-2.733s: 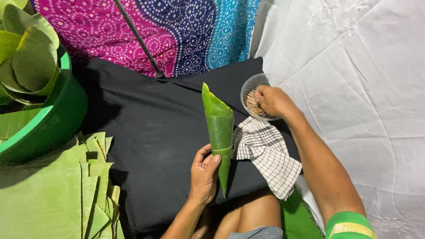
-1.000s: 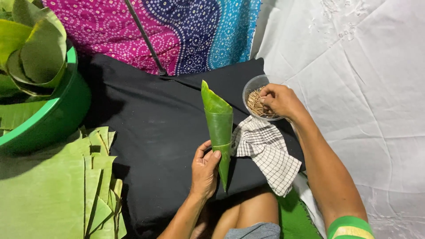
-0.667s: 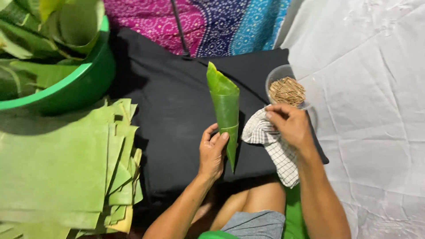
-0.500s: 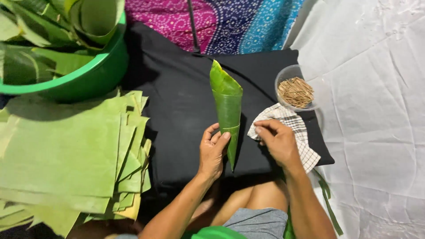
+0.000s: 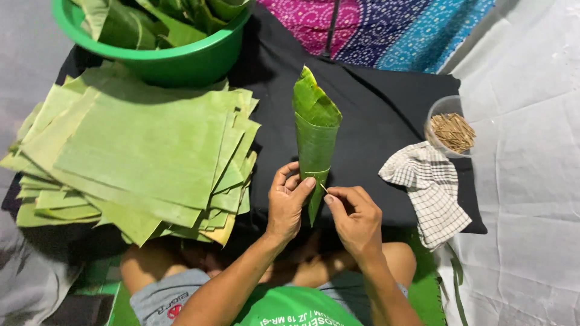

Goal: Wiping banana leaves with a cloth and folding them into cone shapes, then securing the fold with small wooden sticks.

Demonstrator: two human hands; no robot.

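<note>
A green banana-leaf cone (image 5: 315, 136) stands point-down over the black cloth (image 5: 386, 115). My left hand (image 5: 287, 202) grips its lower part, thumb across the front. My right hand (image 5: 356, 217) pinches a thin wooden pick (image 5: 323, 188) whose tip touches the cone's lower seam. A small clear bowl of wooden picks (image 5: 450, 128) sits at the right edge of the black cloth, above a crumpled checked cloth (image 5: 429, 187).
A thick stack of flat banana-leaf sheets (image 5: 139, 151) lies at the left. A green plastic basin (image 5: 163, 57) holding rolled leaf cones stands behind it. A patterned pink-and-blue fabric (image 5: 386, 24) hangs at the back. White sheeting (image 5: 531, 181) covers the right side.
My right hand left the bowl of picks, passed over the checked cloth and came to the cone's lower seam with a pick. The view shifted left, showing more of the leaf stack.
</note>
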